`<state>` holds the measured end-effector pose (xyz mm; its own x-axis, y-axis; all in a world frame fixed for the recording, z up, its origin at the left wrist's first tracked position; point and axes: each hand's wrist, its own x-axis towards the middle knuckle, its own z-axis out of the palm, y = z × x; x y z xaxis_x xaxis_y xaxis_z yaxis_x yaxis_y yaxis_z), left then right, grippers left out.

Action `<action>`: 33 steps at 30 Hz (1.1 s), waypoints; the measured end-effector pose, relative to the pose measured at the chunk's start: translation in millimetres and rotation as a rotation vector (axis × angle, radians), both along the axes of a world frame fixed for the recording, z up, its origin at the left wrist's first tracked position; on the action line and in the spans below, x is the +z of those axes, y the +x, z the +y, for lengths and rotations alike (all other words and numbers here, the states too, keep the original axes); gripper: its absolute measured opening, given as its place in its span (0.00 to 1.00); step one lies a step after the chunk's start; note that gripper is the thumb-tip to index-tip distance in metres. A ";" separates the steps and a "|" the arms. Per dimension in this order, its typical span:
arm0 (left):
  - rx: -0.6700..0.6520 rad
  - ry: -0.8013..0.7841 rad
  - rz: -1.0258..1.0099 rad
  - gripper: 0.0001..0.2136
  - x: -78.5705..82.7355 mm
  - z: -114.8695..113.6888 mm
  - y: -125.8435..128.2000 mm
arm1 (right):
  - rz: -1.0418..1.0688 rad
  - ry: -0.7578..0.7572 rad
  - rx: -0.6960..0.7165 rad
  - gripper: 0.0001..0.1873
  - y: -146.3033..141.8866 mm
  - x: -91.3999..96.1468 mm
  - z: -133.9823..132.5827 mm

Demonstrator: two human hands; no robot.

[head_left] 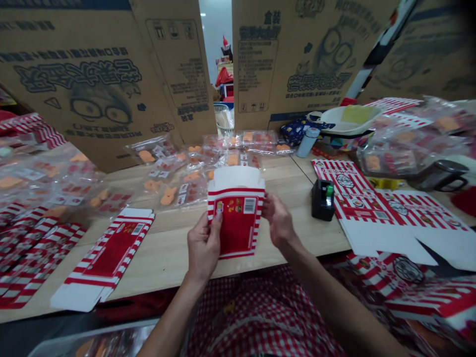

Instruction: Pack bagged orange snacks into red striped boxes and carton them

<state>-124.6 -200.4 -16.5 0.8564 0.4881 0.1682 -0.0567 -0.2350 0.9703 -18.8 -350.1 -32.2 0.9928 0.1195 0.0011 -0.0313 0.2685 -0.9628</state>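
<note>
A red-and-white striped carton (pixel 238 223) stands up before me above the front of the table, its white top flap raised and its barcode side facing me. My left hand (pixel 204 243) grips its left edge, thumb across the front and the other fingers behind. On the opposite side, my right hand (pixel 277 218) has curled fingers at the carton's right edge; its fingertips are partly hidden there, so I cannot tell how firmly they hold. Left of my hands lies another flat striped carton (pixel 115 243) with white end flaps.
Clear bags of orange and red pieces (pixel 189 188) lie along the back. A black tape dispenser (pixel 323 200) stands right of my hands, beside unfolded carton sheets (pixel 390 213). Folded striped cartons (pixel 33 248) crowd the left. Large cardboard boxes (pixel 104 74) wall the back. A dark mug (pixel 442 175) stands far right.
</note>
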 end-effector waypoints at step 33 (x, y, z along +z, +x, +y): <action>0.081 -0.213 -0.006 0.28 -52.5 28.7 14.5 | -0.106 -0.251 0.186 0.18 -17.2 -54.9 15.9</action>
